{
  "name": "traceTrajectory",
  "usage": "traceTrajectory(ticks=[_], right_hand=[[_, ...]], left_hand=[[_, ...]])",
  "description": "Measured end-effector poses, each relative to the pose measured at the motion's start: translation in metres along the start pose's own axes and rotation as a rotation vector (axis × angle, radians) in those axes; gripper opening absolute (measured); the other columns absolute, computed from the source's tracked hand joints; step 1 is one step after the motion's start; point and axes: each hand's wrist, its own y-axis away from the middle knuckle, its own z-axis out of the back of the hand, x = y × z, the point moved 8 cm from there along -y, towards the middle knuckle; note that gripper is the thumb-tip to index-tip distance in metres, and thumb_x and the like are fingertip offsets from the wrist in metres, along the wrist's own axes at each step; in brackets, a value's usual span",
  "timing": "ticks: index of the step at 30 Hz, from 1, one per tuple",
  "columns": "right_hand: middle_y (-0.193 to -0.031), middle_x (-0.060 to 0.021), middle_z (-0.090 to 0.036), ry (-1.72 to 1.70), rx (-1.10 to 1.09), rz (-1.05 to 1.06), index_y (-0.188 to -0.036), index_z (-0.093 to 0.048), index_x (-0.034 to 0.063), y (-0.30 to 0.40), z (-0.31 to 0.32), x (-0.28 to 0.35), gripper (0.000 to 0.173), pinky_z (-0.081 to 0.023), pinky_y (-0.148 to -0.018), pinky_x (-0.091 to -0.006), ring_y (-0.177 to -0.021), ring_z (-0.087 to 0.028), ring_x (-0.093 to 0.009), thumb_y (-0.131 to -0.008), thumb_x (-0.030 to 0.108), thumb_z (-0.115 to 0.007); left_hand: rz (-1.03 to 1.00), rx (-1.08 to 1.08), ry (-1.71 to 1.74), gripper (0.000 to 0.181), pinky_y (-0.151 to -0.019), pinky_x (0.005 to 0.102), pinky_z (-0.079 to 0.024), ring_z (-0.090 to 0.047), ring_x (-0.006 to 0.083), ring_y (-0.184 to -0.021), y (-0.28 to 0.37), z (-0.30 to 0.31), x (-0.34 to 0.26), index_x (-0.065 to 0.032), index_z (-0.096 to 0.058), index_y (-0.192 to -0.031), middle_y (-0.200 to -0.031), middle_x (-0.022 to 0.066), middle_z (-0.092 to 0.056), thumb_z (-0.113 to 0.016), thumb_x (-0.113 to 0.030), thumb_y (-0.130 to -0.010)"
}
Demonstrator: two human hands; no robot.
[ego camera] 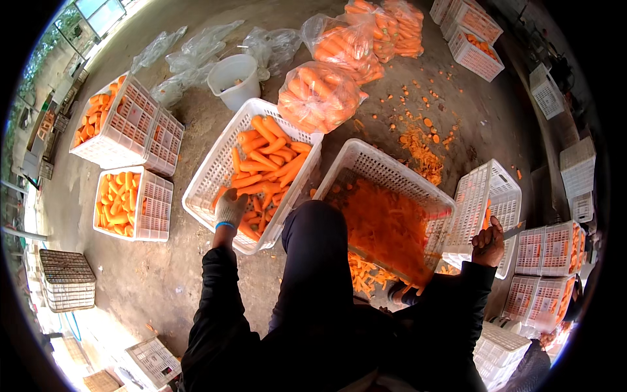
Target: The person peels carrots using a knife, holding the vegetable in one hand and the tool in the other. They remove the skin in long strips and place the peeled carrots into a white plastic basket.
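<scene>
My left hand [231,207], in a knitted glove with a blue band at the wrist, reaches into a white plastic crate [208,169]. Whole carrots [267,159] lie in that crate, and the glove touches those along its left side. Whether its fingers grip one is hidden. My right hand [488,243] is bare and closed around the handle of a knife [513,230], whose blade points right. It is held over the edge of another white crate [507,196] with some carrot pieces inside. Between my knee and that crate, a tilted crate [374,154] holds a mass of orange carrot peelings [382,220].
Clear bags of carrots [318,98] stand ahead, beside a white bucket [236,81] and empty plastic bags [201,49]. Crates of carrots stand at left [117,203] and right [543,250]. Peelings [423,152] litter the concrete floor. Part of a person [536,362] shows at lower right.
</scene>
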Motion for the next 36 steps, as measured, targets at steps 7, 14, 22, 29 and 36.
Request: traceTrajectory(ticks=[7,14,22,29,36], right_hand=[[-0.062,0.0038,-0.033,0.160,-0.250,-0.092,-0.125,-0.064,0.0056,-0.003,-0.016,-0.032,0.028,-0.034,-0.044,-0.0300,-0.046,-0.032,-0.010,-0.106,0.024,-0.055],[-0.057,0.0019,-0.035,0.224,-0.385,-0.210,-0.119,-0.065,0.0049,-0.005,-0.024,-0.064,0.022,-0.037,-0.041,-0.0316,-0.042,-0.034,-0.012,-0.104,0.015,-0.052],[-0.057,-0.0018,-0.043,0.370,-0.412,-0.216,-0.119,-0.064,-0.0019,-0.017,-0.034,-0.078,0.027,-0.045,-0.044,-0.0361,-0.043,-0.043,-0.016,-0.099,0.014,-0.057],[-0.058,-0.0048,-0.050,0.368,-0.305,-0.237,-0.117,-0.070,-0.0054,-0.018,-0.056,-0.082,0.026,-0.048,-0.050,-0.0351,-0.048,-0.050,-0.017,-0.102,0.009,-0.054],[-0.062,-0.0051,-0.055,0.342,-0.223,-0.245,-0.121,-0.069,-0.0052,-0.007,-0.064,-0.077,0.028,-0.047,-0.050,-0.0334,-0.048,-0.050,-0.015,-0.104,0.011,-0.054]], left_hand=[[0.080,0.103,0.187,0.059,-0.090,0.0403,-0.058,-0.075,0.0317,-0.106,-0.076,-0.060,-0.061,0.0073,-0.067,-0.133,-0.113,0.0234,-0.077,-0.077,-0.032,-0.090],[-0.098,0.114,-0.286,0.072,-0.104,0.0466,-0.053,-0.065,0.0427,-0.129,-0.215,-0.102,-0.123,0.0038,-0.054,-0.150,-0.138,0.0317,-0.066,-0.077,-0.031,-0.093],[-0.369,0.025,-0.506,0.069,-0.113,0.0496,-0.048,-0.055,0.0467,-0.136,-0.301,-0.153,-0.126,-0.0014,-0.049,-0.148,-0.149,0.0286,-0.052,-0.079,-0.016,-0.088],[-0.309,0.001,-0.415,0.041,-0.090,0.0517,-0.055,-0.068,0.0492,-0.108,-0.266,-0.167,-0.138,-0.0008,-0.069,-0.114,-0.115,0.0298,-0.072,-0.081,-0.023,-0.082],[-0.309,0.082,-0.245,0.049,-0.093,0.0481,-0.055,-0.071,0.0439,-0.107,-0.204,-0.180,-0.107,0.0089,-0.069,-0.119,-0.111,0.0294,-0.073,-0.077,-0.015,-0.077]])
